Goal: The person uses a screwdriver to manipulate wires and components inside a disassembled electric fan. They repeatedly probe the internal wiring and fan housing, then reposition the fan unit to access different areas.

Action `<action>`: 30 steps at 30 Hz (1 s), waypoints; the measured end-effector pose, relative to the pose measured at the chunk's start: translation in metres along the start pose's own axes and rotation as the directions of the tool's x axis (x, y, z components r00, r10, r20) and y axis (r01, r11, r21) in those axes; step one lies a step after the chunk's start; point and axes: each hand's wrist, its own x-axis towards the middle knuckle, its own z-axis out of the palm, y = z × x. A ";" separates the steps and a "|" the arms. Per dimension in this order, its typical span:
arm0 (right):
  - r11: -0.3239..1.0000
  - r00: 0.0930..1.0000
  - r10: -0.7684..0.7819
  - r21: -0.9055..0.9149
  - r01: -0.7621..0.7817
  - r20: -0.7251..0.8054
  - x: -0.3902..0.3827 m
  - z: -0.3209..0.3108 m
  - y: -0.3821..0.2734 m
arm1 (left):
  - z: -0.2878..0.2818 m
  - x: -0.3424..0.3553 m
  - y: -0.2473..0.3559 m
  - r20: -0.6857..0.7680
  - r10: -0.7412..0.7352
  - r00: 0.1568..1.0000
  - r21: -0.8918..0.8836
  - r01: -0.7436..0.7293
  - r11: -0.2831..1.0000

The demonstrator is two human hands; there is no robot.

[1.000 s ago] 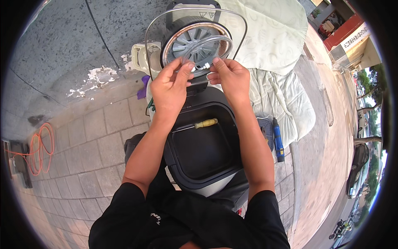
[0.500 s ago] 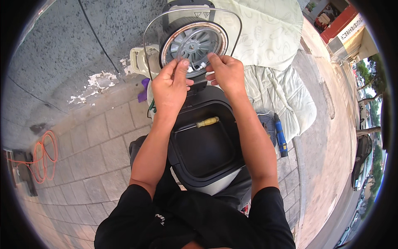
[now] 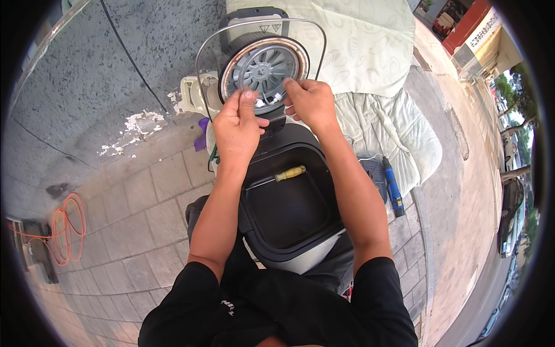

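Observation:
My left hand (image 3: 237, 130) pinches one side of a thin ring-shaped tube with white ends (image 3: 278, 97). The thumb and fingers of my right hand (image 3: 314, 106) are closed on the other side of it. The tube is held in front of a grey finned fan wheel (image 3: 261, 73), which sits inside a round housing with a rusty rim (image 3: 299, 53). Below my hands is the black square-cornered basin of an appliance (image 3: 292, 208), between my forearms. A screwdriver with a yellow handle (image 3: 290, 173) lies in it.
A wire hoop (image 3: 289, 20) arches over the housing. Pale quilted cloth (image 3: 376, 52) spreads behind and to the right. A blue pen-shaped power tool (image 3: 393, 188) lies beside a grey tray (image 3: 374, 172). A cream plastic part (image 3: 195, 95) leans by the wall; an orange cord (image 3: 69, 225) is at left.
Both hands keep their hold on the tube, and its white ends sit slightly lower against the fan. The whole view has shifted a little.

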 end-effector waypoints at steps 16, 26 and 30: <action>0.928 0.961 -0.253 -0.308 0.208 -0.111 0.009 0.004 0.011 | -0.009 0.002 0.002 0.058 0.042 0.997 0.276 -0.057 0.960; 0.819 0.953 -0.302 -0.521 0.240 -0.035 0.003 -0.002 -0.003 | -0.016 0.006 0.004 0.082 -0.025 0.996 0.371 -0.007 0.929; 0.775 0.936 -0.351 -0.569 0.274 -0.027 0.001 -0.004 -0.002 | -0.017 0.007 0.000 0.083 -0.018 0.996 0.386 -0.016 0.922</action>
